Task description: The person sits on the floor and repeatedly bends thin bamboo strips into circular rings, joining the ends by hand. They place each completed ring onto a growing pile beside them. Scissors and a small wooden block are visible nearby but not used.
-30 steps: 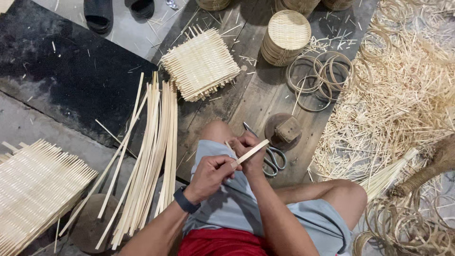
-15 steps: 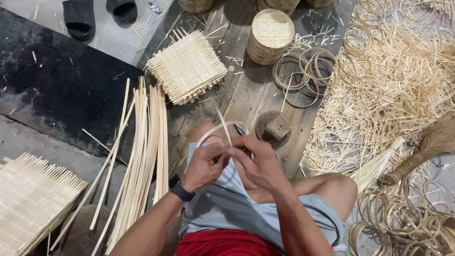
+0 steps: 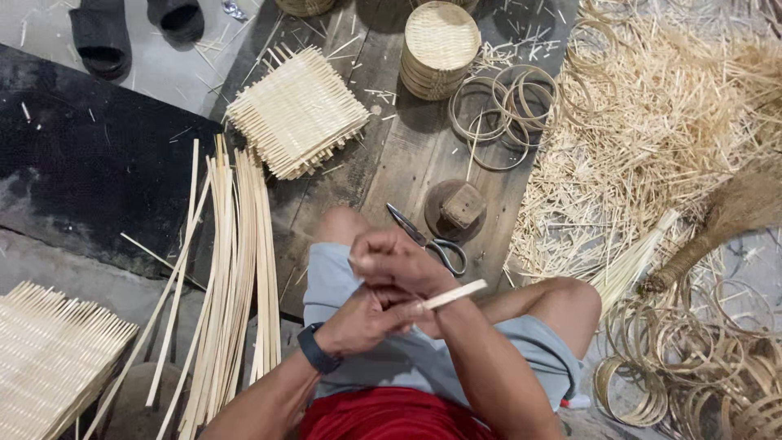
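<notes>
Both hands, left hand [image 3: 362, 322] and right hand [image 3: 391, 259], closed on a bamboo strip [image 3: 454, 294] jutting rightward from their grip, just below the scissors [image 3: 428, 239].

Soft, even overhead light — faint shadows, no glare, slight blur at the edges.

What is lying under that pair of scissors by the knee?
The scissors lie on dark wooden planks, beside a small wooden block. The raised hand covers nothing of them.
</notes>
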